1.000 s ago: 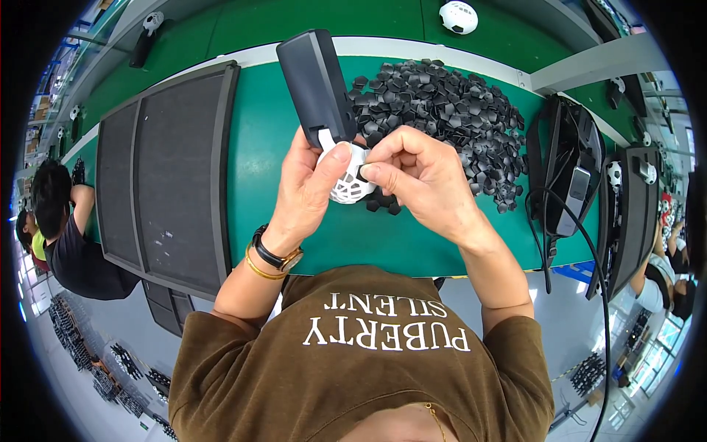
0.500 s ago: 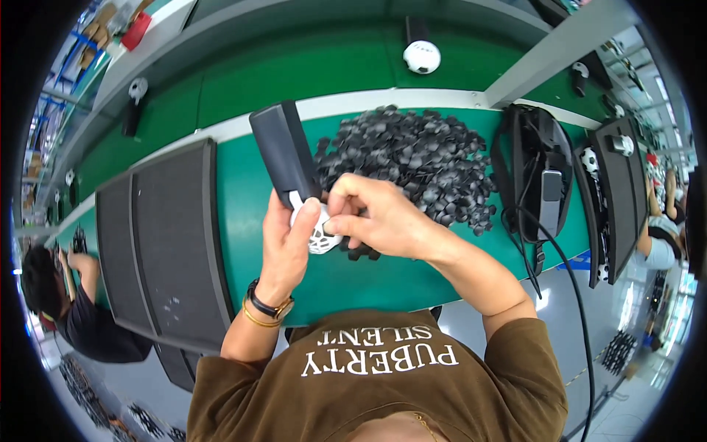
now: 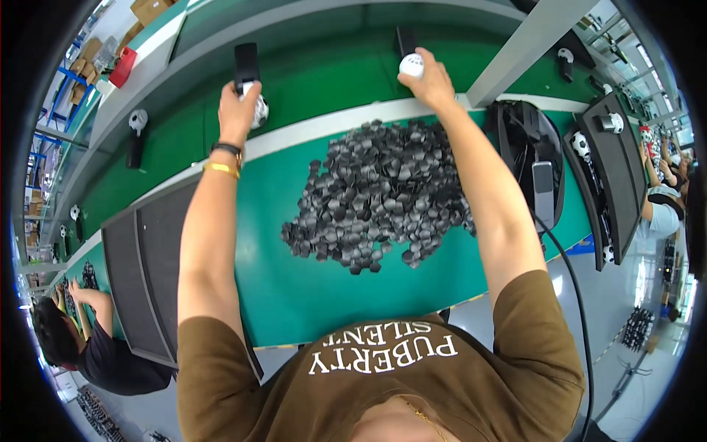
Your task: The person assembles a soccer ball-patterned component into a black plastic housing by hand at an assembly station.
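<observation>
My left hand (image 3: 237, 113) is closed around the neck of a device with a black handle (image 3: 247, 62) and a black-and-white football-patterned ball end (image 3: 261, 112), over the green belt beyond the bench. To the right, my right hand (image 3: 433, 81) has its thumb and fingers around the white ball end (image 3: 412, 66) of a similar device lying on the belt. The black handle (image 3: 406, 40) of that one points away from me. Between my arms, a heap of small black flat pieces (image 3: 383, 184) covers part of the green bench top (image 3: 265, 221).
Black trays (image 3: 162, 258) stand at the left, near a co-worker in dark clothing (image 3: 118, 361). A black bag (image 3: 519, 140), with a phone-like device (image 3: 543, 188) and cable, lies at the right. More football-ended devices (image 3: 138, 121) lie along the belt. A grey post (image 3: 519, 55) rises at the right.
Both hands have moved forward from the bench to the belt. My left hand has carried its device there; my right hand has left that ball end and taken hold of another on the belt.
</observation>
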The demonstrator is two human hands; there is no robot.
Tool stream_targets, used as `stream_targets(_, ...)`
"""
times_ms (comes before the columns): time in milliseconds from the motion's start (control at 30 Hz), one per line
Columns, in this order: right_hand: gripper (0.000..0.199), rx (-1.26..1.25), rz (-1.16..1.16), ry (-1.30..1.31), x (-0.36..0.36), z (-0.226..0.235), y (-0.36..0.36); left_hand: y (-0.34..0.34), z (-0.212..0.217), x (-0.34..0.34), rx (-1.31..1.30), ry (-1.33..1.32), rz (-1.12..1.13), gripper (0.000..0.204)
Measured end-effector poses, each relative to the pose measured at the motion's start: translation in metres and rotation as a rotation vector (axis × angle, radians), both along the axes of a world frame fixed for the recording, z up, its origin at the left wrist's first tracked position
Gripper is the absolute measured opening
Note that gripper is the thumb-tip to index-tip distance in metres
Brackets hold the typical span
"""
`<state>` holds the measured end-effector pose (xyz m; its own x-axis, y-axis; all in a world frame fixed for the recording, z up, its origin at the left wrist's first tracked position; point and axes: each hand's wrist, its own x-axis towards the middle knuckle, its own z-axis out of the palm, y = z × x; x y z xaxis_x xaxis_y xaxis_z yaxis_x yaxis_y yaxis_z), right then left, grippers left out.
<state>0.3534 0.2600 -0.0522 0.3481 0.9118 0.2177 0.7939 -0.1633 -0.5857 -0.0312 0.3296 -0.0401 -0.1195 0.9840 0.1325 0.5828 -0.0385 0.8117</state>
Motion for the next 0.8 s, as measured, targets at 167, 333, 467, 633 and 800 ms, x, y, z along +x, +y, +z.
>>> stream_targets(167, 0.068, -0.056, -0.038, 0.106, -0.009, 0.029, -0.01, -0.017, 0.001, 0.0, 0.127, 0.287, 0.014, 0.066)
stream_targets(333, 0.064, 0.119, 0.056, 0.611, -0.059, 0.073, -0.063, -0.112, 0.049, 0.042, 0.17, -0.146, -0.272, 0.054)
stream_targets(467, 0.058, 0.358, 0.537, 0.348, -0.122, 0.074, -0.136, -0.201, 0.071, 0.061, -0.455, -1.108, -0.468, 0.049)
stream_targets(633, 0.055, 0.392, 0.706, 0.04, -0.173, 0.075, -0.201, -0.253, 0.05, 0.038, -0.619, -1.297, -0.381, 0.05)
stream_targets(800, 0.041, 0.358, 0.871, 0.305, -0.171, 0.068, -0.214, -0.28, 0.033, 0.009, -0.721, -1.552, -0.328, 0.048)
